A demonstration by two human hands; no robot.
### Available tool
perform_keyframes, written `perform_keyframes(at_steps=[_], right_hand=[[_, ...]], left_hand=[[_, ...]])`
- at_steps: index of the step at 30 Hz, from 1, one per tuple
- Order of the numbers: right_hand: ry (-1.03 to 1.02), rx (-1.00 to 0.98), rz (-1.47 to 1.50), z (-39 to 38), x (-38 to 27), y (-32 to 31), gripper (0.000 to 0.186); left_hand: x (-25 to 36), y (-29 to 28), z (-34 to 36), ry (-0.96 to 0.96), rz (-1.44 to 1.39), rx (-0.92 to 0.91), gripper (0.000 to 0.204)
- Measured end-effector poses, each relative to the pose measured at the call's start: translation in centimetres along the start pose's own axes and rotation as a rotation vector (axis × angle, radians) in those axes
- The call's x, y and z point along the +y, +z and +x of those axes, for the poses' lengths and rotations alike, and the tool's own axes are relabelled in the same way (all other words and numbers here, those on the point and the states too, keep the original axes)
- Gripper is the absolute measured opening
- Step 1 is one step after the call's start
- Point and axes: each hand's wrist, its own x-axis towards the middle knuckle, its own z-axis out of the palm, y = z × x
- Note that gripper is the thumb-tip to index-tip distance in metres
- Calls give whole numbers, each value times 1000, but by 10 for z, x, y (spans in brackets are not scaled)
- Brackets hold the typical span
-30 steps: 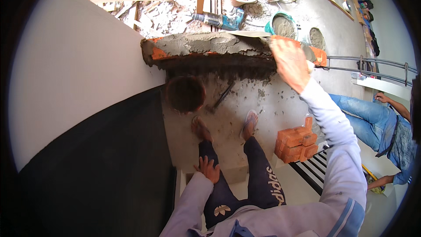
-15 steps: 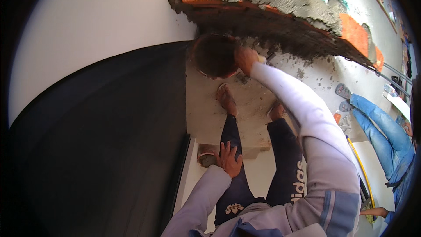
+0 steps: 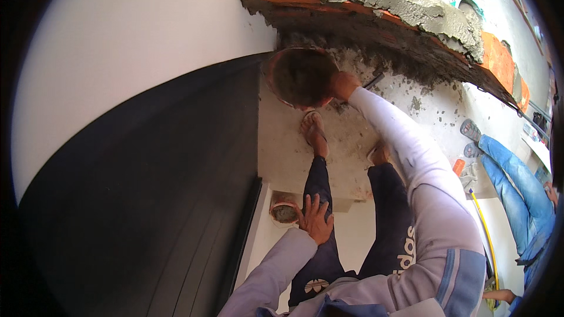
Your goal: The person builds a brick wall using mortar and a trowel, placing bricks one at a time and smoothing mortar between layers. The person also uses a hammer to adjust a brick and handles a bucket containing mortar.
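Down at the lower left, my left hand [image 3: 316, 218] lies flat and loose on my thigh, fingers spread, holding nothing, just beside a small round container [image 3: 284, 212] on the step. Further right and above, the mortar pan [image 3: 301, 76] sits on the ledge under the brick course [image 3: 376, 0] with its wet mortar bed. My right hand [image 3: 342, 85] is at the pan's right rim on a nearly straight arm; whether it grips a tool I cannot tell. I judge that scooping well means loading from the near edge, wrist low, keeping the pan steady. At far right sit another person's blue-trousered legs [image 3: 511, 170].
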Motion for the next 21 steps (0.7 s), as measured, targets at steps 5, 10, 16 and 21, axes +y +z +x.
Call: perform_keyframes(at_steps=[5, 10, 16, 21], right_hand=[[-407, 621, 415, 84, 7, 110, 39], [-385, -42, 333, 55, -27, 116, 37], [-383, 190, 508, 36, -14, 130, 42], [-51, -6, 966, 20, 1, 128, 46]], left_hand=[[8, -6, 14, 80, -63, -4, 52], [-6, -1, 2, -13, -138, 34, 49], [6, -5, 6, -24, -64, -29, 51], [6, 9, 0, 10, -94, 44, 47]])
